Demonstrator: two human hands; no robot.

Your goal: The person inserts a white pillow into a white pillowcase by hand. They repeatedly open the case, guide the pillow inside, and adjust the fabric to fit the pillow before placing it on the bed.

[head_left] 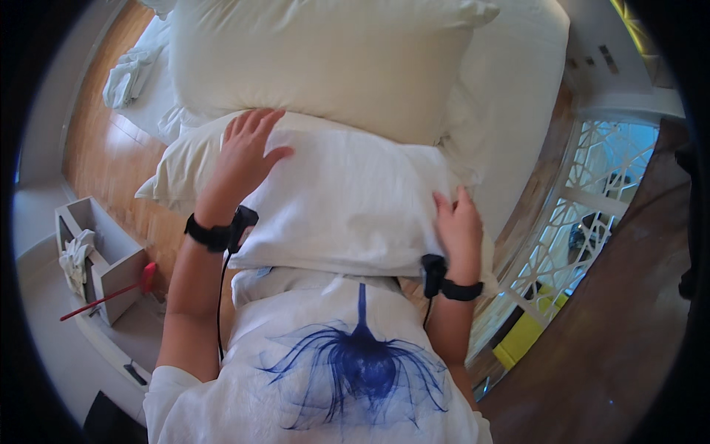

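A white pillow (347, 200) lies crosswise close in front of my body. It rests on a cream pillow (181, 164), whose pointed corner sticks out at the left. My left hand (250, 152) is over the white pillow's far left corner, fingers stretched and thumb apart, gripping nothing. At the pillow's right end is my right hand (458, 226), thumb and forefinger apart; its other fingers are partly hidden. Whether that palm presses on the pillow, I cannot tell. Just beyond leans a large, plump cream pillow (318, 66).
The pillows lie on a bed with a white sheet (510, 111). A crumpled white cloth (129, 78) sits at its far left edge. Lower left are an open grey box (111, 237) with a rag and a red-handled tool (111, 300). A patterned white lattice panel (592, 200) stands right.
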